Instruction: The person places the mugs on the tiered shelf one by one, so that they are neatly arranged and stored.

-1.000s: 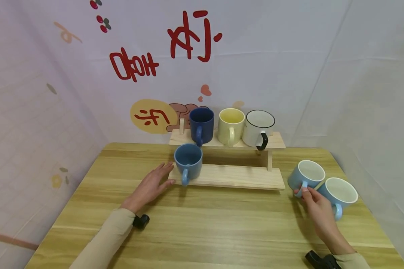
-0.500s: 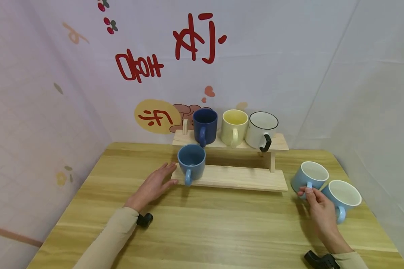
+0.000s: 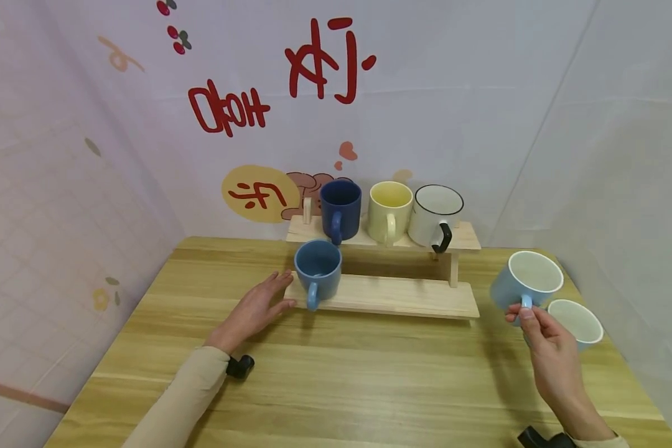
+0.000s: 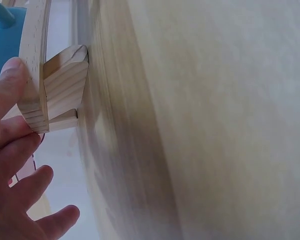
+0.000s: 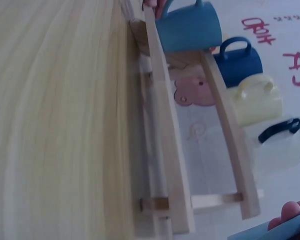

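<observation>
My right hand (image 3: 554,354) pinches the handle of a light blue mug (image 3: 506,286) with a white inside. The mug is raised off the table and slightly tilted; in the right wrist view only a strip of it (image 5: 285,230) shows under the fingertips. Behind my hand, a second light blue mug (image 3: 582,320) is partly hidden. My left hand (image 3: 252,313) rests at the left end of the wooden two-tier rack (image 3: 397,295), fingers extended. Its thumb (image 4: 12,70) and fingers touch the lower board's end. A medium-blue mug (image 3: 319,274) stands on that board near them.
On the rack's upper board stand a dark blue mug (image 3: 340,211), a yellow mug (image 3: 391,214) and a white mug (image 3: 434,218) with black rim and handle. Printed cloth (image 3: 425,124) hangs behind the wooden table (image 3: 369,373) and along both sides.
My right hand has lifted the light blue mug off the table, up and slightly right, so it now overlaps the second one. The left hand stays at the rack's end.
</observation>
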{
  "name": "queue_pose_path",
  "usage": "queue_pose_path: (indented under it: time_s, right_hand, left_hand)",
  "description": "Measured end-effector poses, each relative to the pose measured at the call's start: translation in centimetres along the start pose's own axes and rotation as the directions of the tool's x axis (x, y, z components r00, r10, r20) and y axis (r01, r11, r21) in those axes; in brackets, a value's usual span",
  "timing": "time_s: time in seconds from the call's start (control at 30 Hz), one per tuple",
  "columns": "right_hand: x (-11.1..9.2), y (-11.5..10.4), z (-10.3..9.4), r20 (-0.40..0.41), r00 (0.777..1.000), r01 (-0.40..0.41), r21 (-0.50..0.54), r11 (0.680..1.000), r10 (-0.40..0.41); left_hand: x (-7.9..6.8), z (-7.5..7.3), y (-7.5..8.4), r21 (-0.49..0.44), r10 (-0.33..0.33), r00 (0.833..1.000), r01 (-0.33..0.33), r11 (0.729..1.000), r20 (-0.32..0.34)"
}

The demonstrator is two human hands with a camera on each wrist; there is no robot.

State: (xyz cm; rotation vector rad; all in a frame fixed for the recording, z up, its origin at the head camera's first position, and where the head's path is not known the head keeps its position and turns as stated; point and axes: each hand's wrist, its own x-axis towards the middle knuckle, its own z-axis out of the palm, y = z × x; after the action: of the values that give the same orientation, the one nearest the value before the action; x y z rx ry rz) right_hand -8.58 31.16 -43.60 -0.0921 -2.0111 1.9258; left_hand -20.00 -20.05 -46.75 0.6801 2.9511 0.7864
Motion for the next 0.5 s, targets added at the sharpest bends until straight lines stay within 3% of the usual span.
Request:
queue_pose_path:
  time_s: [0.13, 0.5]
  right_hand:
    - [-0.8, -1.1, 1.2, 0.050, 0.999, 0.020, -0.073, 0.997, -0.016]
    - [-2.5, -2.2, 4.0, 0.130, 0.991, 0.058, -0.136, 0.989, -0.040]
  left_hand:
    - [-0.1, -0.1, 0.1, -0.014, -0.007, 1.000, 0.007, 1.000, -0.008]
    - [-0.2, 0.1, 0.0, -0.011, -0.005, 1.000, 0.005, 1.000, -0.012]
